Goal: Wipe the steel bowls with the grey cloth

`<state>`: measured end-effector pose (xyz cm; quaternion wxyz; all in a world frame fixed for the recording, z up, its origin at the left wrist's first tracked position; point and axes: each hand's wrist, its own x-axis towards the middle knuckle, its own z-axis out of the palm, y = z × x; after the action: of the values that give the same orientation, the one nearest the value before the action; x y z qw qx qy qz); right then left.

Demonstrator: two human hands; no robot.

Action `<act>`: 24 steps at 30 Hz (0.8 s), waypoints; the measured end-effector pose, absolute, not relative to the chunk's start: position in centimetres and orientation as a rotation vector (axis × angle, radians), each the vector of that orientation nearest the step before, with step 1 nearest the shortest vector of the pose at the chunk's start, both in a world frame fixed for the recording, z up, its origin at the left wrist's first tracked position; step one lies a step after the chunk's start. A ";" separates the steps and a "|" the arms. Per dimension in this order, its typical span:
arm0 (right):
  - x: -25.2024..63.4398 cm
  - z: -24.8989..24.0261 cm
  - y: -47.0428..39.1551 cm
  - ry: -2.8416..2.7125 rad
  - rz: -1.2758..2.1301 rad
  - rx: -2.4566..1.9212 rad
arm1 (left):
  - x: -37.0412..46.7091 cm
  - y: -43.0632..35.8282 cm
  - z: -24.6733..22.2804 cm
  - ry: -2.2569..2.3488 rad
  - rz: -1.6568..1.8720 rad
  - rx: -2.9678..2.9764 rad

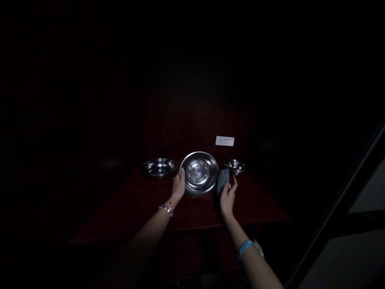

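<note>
A round, shiny metal bowl [197,171] is tilted up above the table, its inside facing me. My left hand [178,185] grips its left rim, thumb over the edge and the other fingers mostly hidden behind. On the bowl's right side, my right hand [227,195] is closed on a folded grey cloth [223,182], with one finger sticking out. The cloth is close by the bowl's right rim; whether it touches is hard to tell. Farther left stands a wide metal bowl [160,167], and behind my right hand are smaller stacked metal bowls [235,166].
The dark red table [192,214] has its front edge below my hands. A white socket panel [225,141] is on the red surface behind. A slanted dark frame edge [337,206] with pale panels stands at the right. Most surroundings are too dark to make out.
</note>
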<state>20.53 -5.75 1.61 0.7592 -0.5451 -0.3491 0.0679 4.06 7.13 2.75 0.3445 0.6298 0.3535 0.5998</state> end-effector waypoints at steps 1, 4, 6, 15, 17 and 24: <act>20.6 1.6 -5.7 -0.764 0.152 -1.190 | 4.1 7.0 2.8 0.904 1.539 1.652; 20.6 1.5 -5.6 -0.801 0.172 -1.209 | 4.1 6.5 3.1 0.898 1.496 1.654; 20.5 1.5 -5.7 -0.824 0.170 -1.236 | 4.1 6.3 3.2 0.895 1.485 1.653; 20.7 1.8 -6.1 -0.732 0.022 -1.311 | 4.0 6.1 3.4 0.876 1.525 1.675; 20.7 1.8 -6.0 -0.751 0.048 -1.314 | 4.1 6.0 3.5 0.874 1.518 1.663; 20.7 1.4 -5.7 -0.831 0.142 -1.314 | 4.2 5.7 3.6 0.855 1.523 1.662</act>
<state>20.66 -5.66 1.37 0.7106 -0.5922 -0.3745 0.0639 4.17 5.70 3.62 0.3572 0.6439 0.3313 0.5899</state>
